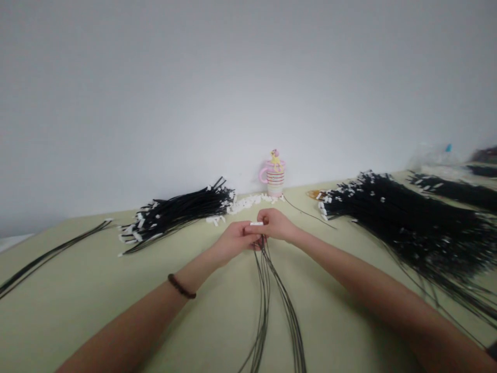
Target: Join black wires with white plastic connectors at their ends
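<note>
My left hand (235, 241) and my right hand (276, 225) meet over the middle of the table. Between their fingertips sits a small white plastic connector (256, 224), pinched from both sides. Several thin black wires (267, 280) hang below the hands in two loose strands toward the near table edge. The left fingers are closed on the connector; the right thumb and forefinger are closed at its right end, by the wire ends. Exactly how the wires meet the connector is hidden by the fingers.
Loose white connectors (252, 202) lie by a striped mug (275, 178) near the wall. A wire bundle with white ends (182, 207) is at left, a larger bundle (404, 223) at right. A few wires (58, 251) lie far left on the pale green table (128, 300).
</note>
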The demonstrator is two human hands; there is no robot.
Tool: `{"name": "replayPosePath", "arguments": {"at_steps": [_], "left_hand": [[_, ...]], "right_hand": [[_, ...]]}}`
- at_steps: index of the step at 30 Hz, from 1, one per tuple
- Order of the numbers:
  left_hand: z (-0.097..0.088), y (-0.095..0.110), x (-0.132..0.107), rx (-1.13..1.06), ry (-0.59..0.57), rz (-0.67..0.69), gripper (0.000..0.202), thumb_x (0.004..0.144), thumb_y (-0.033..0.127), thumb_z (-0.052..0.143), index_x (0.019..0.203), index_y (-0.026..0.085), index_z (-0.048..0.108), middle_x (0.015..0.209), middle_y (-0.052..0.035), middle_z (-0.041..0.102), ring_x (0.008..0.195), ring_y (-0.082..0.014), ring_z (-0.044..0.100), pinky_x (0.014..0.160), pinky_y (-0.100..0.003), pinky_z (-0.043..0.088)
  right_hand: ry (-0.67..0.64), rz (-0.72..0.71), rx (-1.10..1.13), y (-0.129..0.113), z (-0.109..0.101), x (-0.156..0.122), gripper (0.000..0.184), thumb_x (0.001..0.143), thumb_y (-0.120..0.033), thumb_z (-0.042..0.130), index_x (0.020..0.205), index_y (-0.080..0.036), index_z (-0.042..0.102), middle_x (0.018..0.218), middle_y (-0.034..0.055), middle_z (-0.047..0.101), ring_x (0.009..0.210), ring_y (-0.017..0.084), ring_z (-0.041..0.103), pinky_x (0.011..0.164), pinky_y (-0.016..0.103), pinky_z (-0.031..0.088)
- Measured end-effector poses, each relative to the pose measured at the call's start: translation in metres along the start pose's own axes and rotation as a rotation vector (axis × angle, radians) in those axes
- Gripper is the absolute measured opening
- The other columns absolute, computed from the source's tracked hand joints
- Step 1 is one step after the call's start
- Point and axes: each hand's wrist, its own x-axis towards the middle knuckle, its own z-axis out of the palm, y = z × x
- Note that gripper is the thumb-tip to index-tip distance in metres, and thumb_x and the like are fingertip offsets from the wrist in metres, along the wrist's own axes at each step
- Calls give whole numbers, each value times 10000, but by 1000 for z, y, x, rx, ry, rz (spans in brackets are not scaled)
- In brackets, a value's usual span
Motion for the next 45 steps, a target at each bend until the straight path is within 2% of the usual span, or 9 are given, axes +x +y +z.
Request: {"name": "replayPosePath", "arguments": {"at_steps": [4, 9, 17, 23, 25, 30, 34, 39, 45], "left_hand": [[-8, -31, 1, -262, -10, -111, 230, 670, 214, 613, 866, 98, 585, 774, -97, 647, 702, -168, 607, 718, -331, 469], [-11, -37, 1, -325, -50, -131, 118, 676, 130, 569, 780, 81, 595, 751, -108, 644, 687, -156, 609, 717, -305, 473], [-1, -31, 5, -381, 197, -185, 114, 675, 50, 554, 723, 128, 485, 633, -48, 610, 563, -133, 598, 617, -284, 496], [-31, -38, 14, -417, 462, -168, 137, 699, 11, 485, 683, 140, 442, 613, -30, 589, 565, -113, 589, 644, -269, 498], [-43, -40, 14, -395, 395, -163, 100, 704, 27, 480, 676, 123, 470, 623, -49, 589, 552, -115, 578, 600, -258, 491], [-50, -46, 15, -282, 345, -123, 76, 694, 47, 482, 657, 113, 483, 590, -44, 560, 490, -90, 528, 459, -190, 416], [-47, -49, 17, -218, 381, -101, 98, 702, 90, 487, 617, 128, 456, 514, 1, 490, 384, -48, 407, 336, -152, 256], [-44, -49, 17, -139, 406, -87, 76, 686, 150, 539, 648, 137, 474, 454, 39, 443, 339, -43, 357, 320, -155, 205], [-40, -46, 15, -123, 405, -117, 107, 663, 163, 566, 731, 140, 487, 490, 30, 499, 393, -71, 445, 384, -179, 331]], "right_hand": [[-99, 143, 344, 23, 32, 2, 219, 693, -314, 602, 667, -147, 462, 486, -34, 506, 427, 66, 468, 408, 168, 341], [-95, 171, 440, 28, 46, -3, 163, 737, -264, 528, 682, -172, 405, 456, -41, 520, 403, 85, 491, 401, 182, 381], [-122, 119, 396, 39, 45, 2, 220, 566, -147, 597, 710, -157, 431, 553, -51, 514, 469, 71, 481, 456, 179, 384], [-202, 52, 264, 41, 46, -4, 164, 508, -42, 532, 637, -131, 482, 557, -50, 480, 513, 59, 421, 476, 164, 300], [-335, 4, 235, 35, 39, -8, 117, 515, -50, 538, 605, -121, 516, 528, -53, 461, 497, 57, 395, 472, 168, 286], [-936, -167, 286, 23, 5, -9, 235, 577, -171, 656, 791, -112, 577, 756, -8, 547, 691, 95, 486, 638, 195, 379], [-1066, -174, 397, 22, -11, -6, 271, 556, -197, 711, 769, -93, 580, 953, 62, 552, 942, 160, 483, 850, 263, 353], [-892, -112, 375, 27, -2, -8, 291, 668, -353, 631, 785, -86, 623, 841, 59, 592, 796, 130, 521, 777, 251, 388], [-71, 9, -53, 45, 21, 0, 268, 766, -337, 483, 707, -100, 592, 540, 2, 527, 490, 79, 464, 508, 194, 369]]}}
